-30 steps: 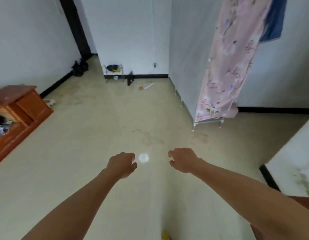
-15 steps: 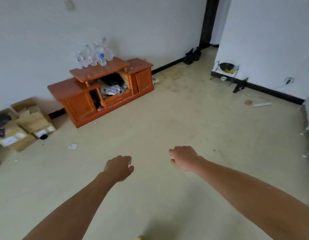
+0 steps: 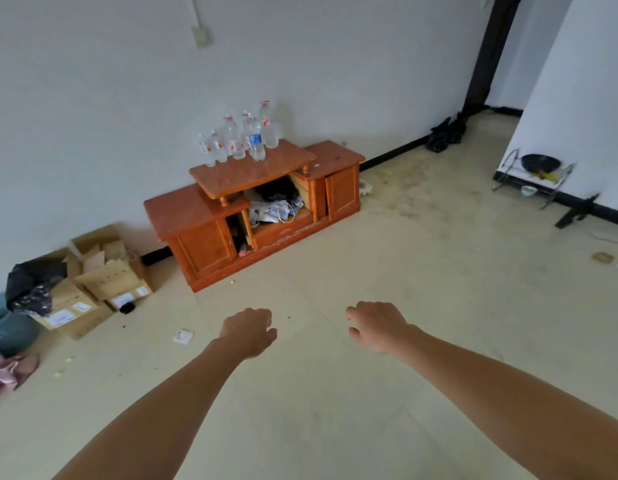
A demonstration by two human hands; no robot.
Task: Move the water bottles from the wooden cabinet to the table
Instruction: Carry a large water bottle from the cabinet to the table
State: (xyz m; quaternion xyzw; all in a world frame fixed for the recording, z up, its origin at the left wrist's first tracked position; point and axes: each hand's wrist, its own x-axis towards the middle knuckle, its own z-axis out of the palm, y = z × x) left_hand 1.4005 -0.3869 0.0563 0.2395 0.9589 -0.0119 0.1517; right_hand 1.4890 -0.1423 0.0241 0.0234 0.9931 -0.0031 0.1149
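A low orange-brown wooden cabinet (image 3: 210, 216) stands against the white wall ahead. Several clear plastic water bottles (image 3: 236, 140) stand upright on its raised top shelf, most with red labels and one with a blue label (image 3: 256, 142). Both my arms reach forward over the bare floor, well short of the cabinet. My left hand (image 3: 248, 332) hangs with loosely curled fingers and holds nothing. My right hand (image 3: 377, 327) is the same, relaxed and empty. No table is in view.
Cardboard boxes (image 3: 93, 285), a black bag (image 3: 30, 282) and a blue basket (image 3: 6, 330) lie left of the cabinet. A wire rack with a black pan (image 3: 539, 168) stands at the right wall. A doorway (image 3: 491, 64) opens at the far right. Pale floor stretches between me and the cabinet.
The view has swung left from a hanging pink cloth to the cabinet, which now sits nearer the middle and closer. My hands keep the same pose.
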